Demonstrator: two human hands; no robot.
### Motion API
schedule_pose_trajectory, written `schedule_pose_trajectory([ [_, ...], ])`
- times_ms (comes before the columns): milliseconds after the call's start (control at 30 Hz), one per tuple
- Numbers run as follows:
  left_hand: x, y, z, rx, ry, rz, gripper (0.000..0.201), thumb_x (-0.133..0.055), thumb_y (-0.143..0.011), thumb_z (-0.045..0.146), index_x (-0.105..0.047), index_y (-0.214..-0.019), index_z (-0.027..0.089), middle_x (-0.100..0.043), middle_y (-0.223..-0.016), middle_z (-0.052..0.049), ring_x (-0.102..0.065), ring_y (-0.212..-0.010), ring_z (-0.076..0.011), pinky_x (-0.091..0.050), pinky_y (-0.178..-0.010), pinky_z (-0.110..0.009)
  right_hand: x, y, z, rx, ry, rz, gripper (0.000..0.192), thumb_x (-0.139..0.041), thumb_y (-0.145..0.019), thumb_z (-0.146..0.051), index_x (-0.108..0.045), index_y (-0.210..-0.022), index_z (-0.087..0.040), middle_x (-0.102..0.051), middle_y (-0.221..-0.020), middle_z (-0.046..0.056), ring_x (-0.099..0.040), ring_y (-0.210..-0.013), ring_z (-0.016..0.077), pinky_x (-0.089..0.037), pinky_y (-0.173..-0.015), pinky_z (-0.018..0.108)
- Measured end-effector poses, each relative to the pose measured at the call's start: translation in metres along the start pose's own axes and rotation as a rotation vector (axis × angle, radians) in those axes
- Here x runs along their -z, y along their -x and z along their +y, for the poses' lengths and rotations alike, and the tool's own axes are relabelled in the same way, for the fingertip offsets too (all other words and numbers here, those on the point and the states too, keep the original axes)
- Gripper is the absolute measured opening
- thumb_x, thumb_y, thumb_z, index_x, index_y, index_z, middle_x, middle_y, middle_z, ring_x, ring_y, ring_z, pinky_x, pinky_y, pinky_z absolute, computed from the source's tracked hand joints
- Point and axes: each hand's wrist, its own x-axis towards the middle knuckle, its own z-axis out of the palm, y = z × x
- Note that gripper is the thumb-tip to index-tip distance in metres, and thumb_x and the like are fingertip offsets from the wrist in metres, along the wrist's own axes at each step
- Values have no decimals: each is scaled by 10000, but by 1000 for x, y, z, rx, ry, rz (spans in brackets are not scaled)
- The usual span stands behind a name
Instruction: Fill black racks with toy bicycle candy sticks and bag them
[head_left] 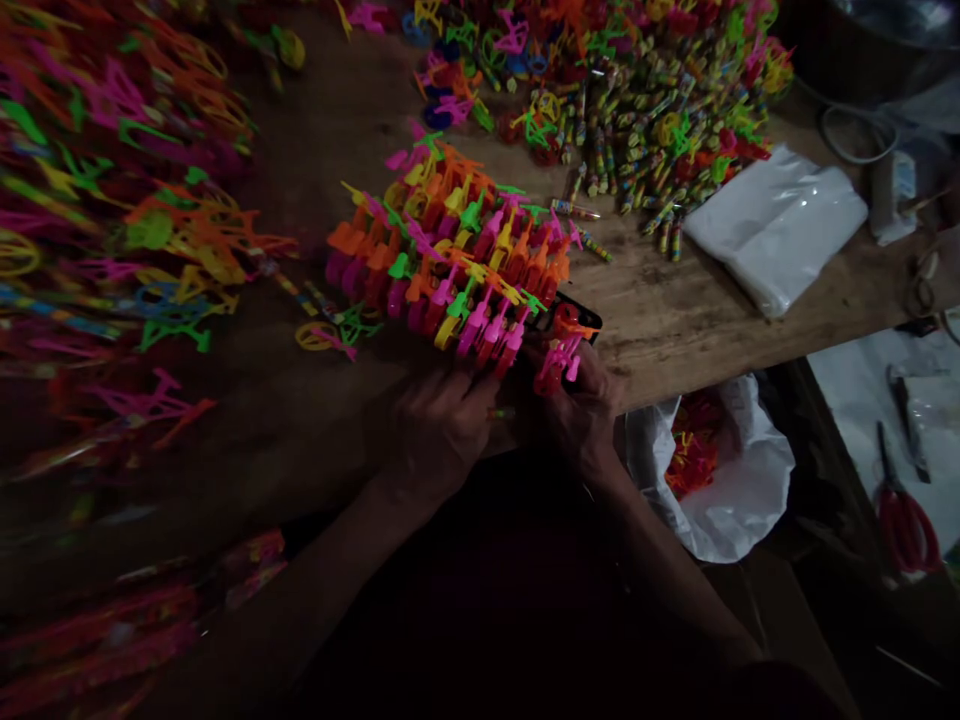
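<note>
The packed block of toys (450, 265) at tabletop (675, 320) centre looks mostly filled; the left hand (435, 425) steadies its near edge; the right hand (581, 415) pinches a pink toy (556, 362); loose heaps (637, 100) remain at one o'clock.

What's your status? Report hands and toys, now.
Left hand at near edge of toy stack. Right hand pinching pink toy beside it. Loose toy heaps around; bag below table edge.

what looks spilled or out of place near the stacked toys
A few wrapped candy sticks lie loose beside the stacked toys, strayed from the big pile; one yellow ring piece sits alone left of the stack.
</note>
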Motion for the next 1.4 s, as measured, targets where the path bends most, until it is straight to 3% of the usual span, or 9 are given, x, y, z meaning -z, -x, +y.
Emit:
schedule_pose_trajectory([
  [133,0,0,-1,12,22,6,403,-509,-940,167,-739,-1263,238,-716,-843,-87,-669,-848,-265,-513,-719,-357,-4,3,-4,-97,-42,114,205,-608,-966,-421,-690,-970,-234,-744,-925,44,-707,-856,198,-595,-801,356],
  [267,2,-2,2,0,-71,-16,392,-507,-975,185,-730,-1292,248,-730,-836,-79,-674,-816,-252,-495,-693,-348,11,5,-7,-173,154,297,302,-569,-977,-508,-676,-1003,-227,-722,-871,68,-678,-759,216,-589,-755,405],
  [467,1,-9,16,-25,-166,-47,418,-509,-975,152,-675,-1359,155,-742,-827,-81,-679,-754,-230,-474,-654,-334,60,-20,13,-154,445,133,259,-596,-954,-445,-709,-962,-212,-697,-847,57,-653,-819,240,-544,-851,483],
  [567,0,-12,23,-46,-134,-27,388,-512,-991,182,-672,-1328,75,-766,-889,-109,-701,-785,-230,-498,-672,-329,69,-34,21,-166,491,181,296,-673,-923,-493,-723,-994,-210,-681,-916,70,-641,-873,251,-514,-890,513],
  [667,0,-12,29,-47,-61,-72,398,-493,-998,186,-648,-1349,77,-775,-941,-105,-714,-811,-230,-527,-695,-332,62,-33,11,-52,557,206,283,-648,-960,-463,-715,-1041,-199,-663,-1095,130,-618,-988,281,-476,-917,527],
  [800,3,-9,23,-13,87,-123,387,-476,-992,178,-659,-1330,130,-773,-1016,-99,-730,-898,-228,-555,-766,-332,33,-14,-11,162,553,-10,144,-575,-1004,-298,-697,-985,-223,-686,-985,74,-574,-950,264,-428,-900,486],
  [1033,9,-9,1,74,-72,-75,218,-519,-870,159,-731,-921,166,-691,-776,-76,-648,-701,-212,-466,-640,-316,6,-17,-16,69,530,-196,162,-567,-993,-300,-691,-900,-253,-621,-965,50,-487,-997,258,-354,-979,486],
  [1267,3,-10,1,116,-75,-136,234,-516,-879,188,-748,-910,185,-701,-770,-76,-650,-702,-221,-396,-599,-315,-3,-17,-27,40,670,-171,171,-566,-982,-231,-695,-870,-226,-642,-961,72,-491,-993,267,-354,-958,480],
  [1400,2,-10,3,125,-59,-184,293,-534,-824,151,-757,-1011,183,-713,-818,-96,-663,-748,-256,-427,-611,-339,-9,-17,-32,-25,705,-143,143,-585,-956,-201,-689,-858,-210,-664,-966,83,-513,-992,273,-370,-907,465],
])
